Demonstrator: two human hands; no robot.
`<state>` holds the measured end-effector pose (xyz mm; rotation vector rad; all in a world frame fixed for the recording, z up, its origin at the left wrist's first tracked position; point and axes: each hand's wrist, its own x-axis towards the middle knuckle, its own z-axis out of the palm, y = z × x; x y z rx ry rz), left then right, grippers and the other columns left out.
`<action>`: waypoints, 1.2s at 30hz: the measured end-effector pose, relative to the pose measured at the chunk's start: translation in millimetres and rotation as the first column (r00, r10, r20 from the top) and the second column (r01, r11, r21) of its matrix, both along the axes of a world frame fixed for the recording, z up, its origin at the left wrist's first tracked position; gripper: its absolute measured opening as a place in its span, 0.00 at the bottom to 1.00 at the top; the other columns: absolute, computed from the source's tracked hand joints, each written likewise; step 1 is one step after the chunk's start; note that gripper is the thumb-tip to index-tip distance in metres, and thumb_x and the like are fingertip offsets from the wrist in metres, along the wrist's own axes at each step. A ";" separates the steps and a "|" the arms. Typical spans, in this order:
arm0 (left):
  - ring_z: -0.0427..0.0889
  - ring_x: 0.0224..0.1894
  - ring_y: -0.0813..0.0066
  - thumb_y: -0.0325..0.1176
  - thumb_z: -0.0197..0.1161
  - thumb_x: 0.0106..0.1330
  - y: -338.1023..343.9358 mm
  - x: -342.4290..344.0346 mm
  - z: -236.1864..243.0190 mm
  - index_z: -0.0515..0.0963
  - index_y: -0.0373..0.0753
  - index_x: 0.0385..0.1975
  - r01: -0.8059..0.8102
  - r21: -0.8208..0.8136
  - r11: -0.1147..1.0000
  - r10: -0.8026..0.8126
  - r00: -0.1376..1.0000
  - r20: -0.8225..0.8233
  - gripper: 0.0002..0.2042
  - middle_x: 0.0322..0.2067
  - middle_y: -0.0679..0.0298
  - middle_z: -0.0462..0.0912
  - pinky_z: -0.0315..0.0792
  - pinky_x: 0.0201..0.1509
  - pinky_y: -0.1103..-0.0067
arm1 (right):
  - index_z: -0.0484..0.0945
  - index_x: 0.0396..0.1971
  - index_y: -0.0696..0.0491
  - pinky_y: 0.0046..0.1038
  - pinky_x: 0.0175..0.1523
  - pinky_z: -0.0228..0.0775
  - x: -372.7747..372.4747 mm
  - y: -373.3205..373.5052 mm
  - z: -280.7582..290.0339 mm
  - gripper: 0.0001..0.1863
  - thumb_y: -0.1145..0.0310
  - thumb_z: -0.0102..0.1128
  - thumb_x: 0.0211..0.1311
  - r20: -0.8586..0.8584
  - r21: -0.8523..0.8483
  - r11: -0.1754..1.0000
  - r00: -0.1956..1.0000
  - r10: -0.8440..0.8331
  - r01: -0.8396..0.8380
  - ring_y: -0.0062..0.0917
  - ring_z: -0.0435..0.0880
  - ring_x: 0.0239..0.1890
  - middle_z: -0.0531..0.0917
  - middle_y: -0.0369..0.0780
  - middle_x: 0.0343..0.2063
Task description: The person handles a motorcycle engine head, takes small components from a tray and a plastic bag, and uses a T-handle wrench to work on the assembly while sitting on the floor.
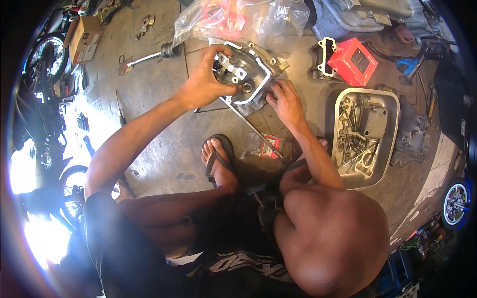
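Engine part (256,72) of grey metal lies on the floor (159,149) ahead of the person's feet (213,155), between both hands. The left hand (211,77) grips it, fingers over the far side and thumb on the near side. The right hand (287,102) has curled fingers at the part's right edge; whether they hold anything cannot be told. A long rod (251,126) slants from near the part toward a small red packet (271,145). To the right are a red box (354,62) and a metal pan (396,116) of bolts (354,111).
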<state>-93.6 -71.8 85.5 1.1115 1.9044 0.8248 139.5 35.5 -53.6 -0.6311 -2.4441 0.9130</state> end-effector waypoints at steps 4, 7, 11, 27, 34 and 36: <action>0.73 0.57 0.53 0.36 0.79 0.45 15.1 17.6 0.3 0.63 0.43 0.58 -0.029 -0.029 0.999 0.031 0.997 0.065 0.39 0.55 0.51 0.66 0.69 0.63 0.67 | 0.82 0.40 0.60 0.40 0.53 0.71 4.7 -0.8 -8.7 0.18 0.67 0.73 0.50 0.065 0.055 0.998 0.997 -0.037 0.034 0.41 0.78 0.48 0.80 0.46 0.42; 0.73 0.55 0.52 0.35 0.78 0.44 21.5 25.6 -11.9 0.64 0.44 0.58 -0.023 -0.027 0.999 0.025 0.997 0.076 0.39 0.53 0.50 0.66 0.69 0.62 0.67 | 0.82 0.38 0.62 0.41 0.53 0.68 6.3 -1.8 -13.1 0.21 0.63 0.75 0.49 0.164 0.102 0.994 0.985 -0.061 0.044 0.42 0.76 0.50 0.79 0.47 0.41; 0.73 0.53 0.52 0.35 0.77 0.44 22.5 35.3 -15.7 0.64 0.44 0.58 0.006 -0.029 1.000 -0.007 1.000 -0.013 0.38 0.52 0.49 0.66 0.70 0.61 0.66 | 0.81 0.38 0.64 0.42 0.53 0.67 7.8 -4.9 -2.8 0.22 0.64 0.76 0.48 0.159 0.048 0.994 0.982 -0.106 0.100 0.43 0.75 0.49 0.79 0.48 0.39; 0.72 0.53 0.53 0.35 0.78 0.44 25.6 34.6 -19.5 0.63 0.43 0.58 0.011 -0.060 0.998 -0.015 0.998 -0.056 0.39 0.50 0.49 0.65 0.72 0.59 0.67 | 0.68 0.65 0.58 0.33 0.68 0.61 17.7 -18.9 6.0 0.25 0.74 0.52 0.68 -0.274 -0.893 -0.212 0.853 -0.443 -0.397 0.23 0.74 0.61 0.78 0.36 0.56; 0.74 0.50 0.50 0.35 0.78 0.45 30.9 42.9 -18.9 0.64 0.43 0.58 0.029 -0.065 0.997 -0.034 0.996 -0.082 0.39 0.50 0.47 0.64 0.73 0.57 0.65 | 0.68 0.65 0.57 0.32 0.65 0.60 18.4 -20.3 18.4 0.23 0.73 0.51 0.72 -0.216 -0.957 -0.090 0.885 -0.413 -0.275 0.24 0.74 0.59 0.78 0.38 0.59; 0.74 0.50 0.49 0.35 0.78 0.45 30.5 43.3 -24.7 0.64 0.42 0.59 0.036 -0.061 0.997 -0.042 0.995 -0.095 0.39 0.50 0.47 0.64 0.74 0.57 0.65 | 0.67 0.66 0.57 0.32 0.65 0.60 17.5 -21.4 17.8 0.23 0.73 0.50 0.72 -0.198 -0.953 -0.124 0.880 -0.431 -0.276 0.25 0.74 0.59 0.77 0.39 0.59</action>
